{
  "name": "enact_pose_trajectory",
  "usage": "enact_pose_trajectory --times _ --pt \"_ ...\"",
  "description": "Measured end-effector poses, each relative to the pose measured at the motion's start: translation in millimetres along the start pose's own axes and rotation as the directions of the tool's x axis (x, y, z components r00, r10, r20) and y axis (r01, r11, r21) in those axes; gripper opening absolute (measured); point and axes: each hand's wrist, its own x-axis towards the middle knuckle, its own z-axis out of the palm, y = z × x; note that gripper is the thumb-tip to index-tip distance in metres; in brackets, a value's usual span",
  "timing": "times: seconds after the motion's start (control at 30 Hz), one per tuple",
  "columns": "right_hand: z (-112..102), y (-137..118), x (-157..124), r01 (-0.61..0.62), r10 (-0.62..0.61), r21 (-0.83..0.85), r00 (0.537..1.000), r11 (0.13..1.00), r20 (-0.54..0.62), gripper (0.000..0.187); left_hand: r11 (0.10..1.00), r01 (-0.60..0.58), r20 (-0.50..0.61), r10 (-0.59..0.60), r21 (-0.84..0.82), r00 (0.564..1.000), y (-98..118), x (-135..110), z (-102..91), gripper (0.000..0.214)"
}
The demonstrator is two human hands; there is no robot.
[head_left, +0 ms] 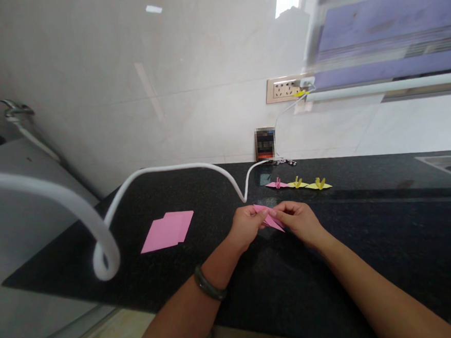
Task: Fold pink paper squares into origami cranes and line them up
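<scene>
Above the near part of the black worktop (225, 272), a folded piece of pink paper (274, 222) is held between the left hand (248, 225) and the right hand (300, 220). Each grip is narrow, thumb and fingers pinched on the paper: the left at its left edge, the right at its upper right side, with the thumbs close together on top and a pointed corner sticking out below them, toward the person. Well to the left lie overlapping pink paper sheets (162, 234). Just beyond the hands, to the right, stand a pink origami crane (278, 184) and two yellow origami cranes (320, 185), lined up wing to wing. Against the wall, a dark upright object (265, 144) is pixelated, so any label or writing on it cannot be read.
</scene>
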Motion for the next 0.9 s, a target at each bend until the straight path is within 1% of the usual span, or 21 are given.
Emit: enact_pose_trajectory --times 0.1,0.2,0.3,0.4,0.47,0.6,0.7,0.8,0.9 --pt "1.0 1.3 -0.3 0.081 -0.089 -0.166 0.995 0.983 -0.044 0.024 1.0 0.01 -0.003 -0.01 0.002 1.0 0.3 -0.1 1.2 0.027" --pt "2.9 -0.4 -1.9 0.166 -0.198 -0.321 0.977 0.932 -0.072 0.022 1.0 0.02 0.004 -0.02 0.005 1.0 0.2 0.2 1.7 0.026" --pt "4.2 -3.1 -3.8 0.217 -0.268 -0.407 0.961 0.887 -0.071 0.021 1.0 -0.013 0.006 0.013 0.002 1.0 0.1 0.1 1.2 0.024" --pt "4.4 -4.5 -4.3 0.252 -0.301 -0.433 0.953 0.865 -0.047 0.02 0.997 -0.07 -0.018 0.07 -0.019 0.997 -0.1 0.2 -0.1 0.021" --pt "4.3 -4.4 -3.7 0.268 -0.312 -0.43 0.95 0.862 -0.033 0.019 0.996 -0.084 -0.043 0.083 -0.033 0.996 -0.9 0.7 -1.1 0.02" --pt "4.4 -4.5 -2.7 0.26 -0.282 -0.417 0.959 0.871 0.008 0.02 0.994 -0.098 -0.076 0.094 -0.049 0.993 -3.6 2.9 -3.0 0.02" --pt "5.2 -6.7 -3.9 0.265 -0.278 -0.426 0.96 0.865 0.033 0.021 0.993 -0.093 -0.084 0.087 -0.07 0.993 -5.1 4.4 -3.5 0.019" --pt "6.7 -9.8 -6.4 0.279 -0.295 -0.423 0.955 0.862 0.028 0.021 0.993 -0.075 -0.089 0.067 -0.095 0.994 -4.6 4.3 -2.3 0.019" --pt "8.7 -11.3 -8.3 0.264 -0.284 -0.396 0.959 0.879 0.01 0.021 0.984 -0.038 -0.054 0.028 -0.174 0.998 -1.1 2.1 -0.6 0.021"
